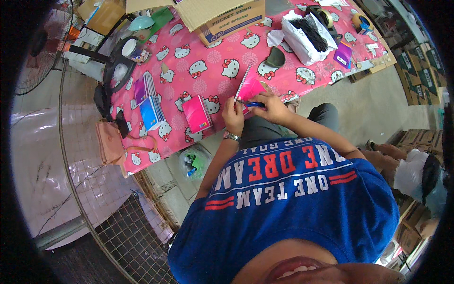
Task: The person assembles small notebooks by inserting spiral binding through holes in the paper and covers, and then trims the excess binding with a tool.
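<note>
At the table's near edge, my left hand (pixel 232 117) is closed on the lower end of a pink spiral notebook (pixel 252 87), its wire binding standing up at a slant. My right hand (pixel 273 109) is wrapped round a small blue-handled tool (pixel 256 104) that looks like pliers. The tool's tip meets the notebook's binding by my left fingers; the exact contact is too small to make out. Left of my hands a second pink notebook (pixel 196 114) lies flat. Beyond it are overlapping blue notebooks (pixel 151 113) and purple notebooks (pixel 144 89).
The table has a pink patterned cover (pixel 198 68). An open cardboard box (pixel 231 21) stands at the back, with a white bag (pixel 302 45) holding black coils and a dark green curved piece (pixel 275 57) to its right. A tan bag (pixel 109 142) hangs at the left. Another person (pixel 416 177) is at right.
</note>
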